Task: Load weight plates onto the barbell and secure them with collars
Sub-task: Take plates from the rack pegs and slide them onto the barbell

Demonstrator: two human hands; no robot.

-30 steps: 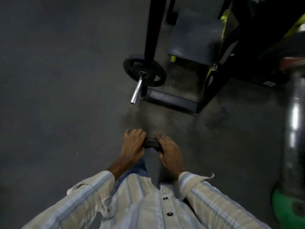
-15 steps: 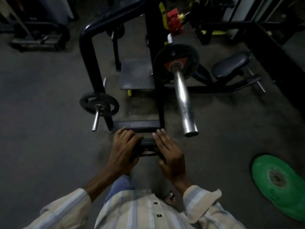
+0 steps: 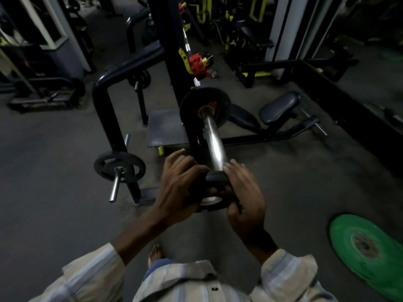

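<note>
Black small plate (image 3: 214,182) gripped between both hands at the barbell sleeve (image 3: 214,147) end.

Bare floor (image 3: 54,192) lies open to the left of the hands, and more between them and the green plate (image 3: 368,253) lying flat at the right. Straight ahead the barbell sleeve (image 3: 214,147) points at the hands, a black plate (image 3: 205,105) already on its far end. Left of it, the rack post (image 3: 109,118) and a storage peg (image 3: 115,186) carrying a small plate (image 3: 120,166) narrow the way. A bench (image 3: 279,107) stands beyond on the right.
</note>
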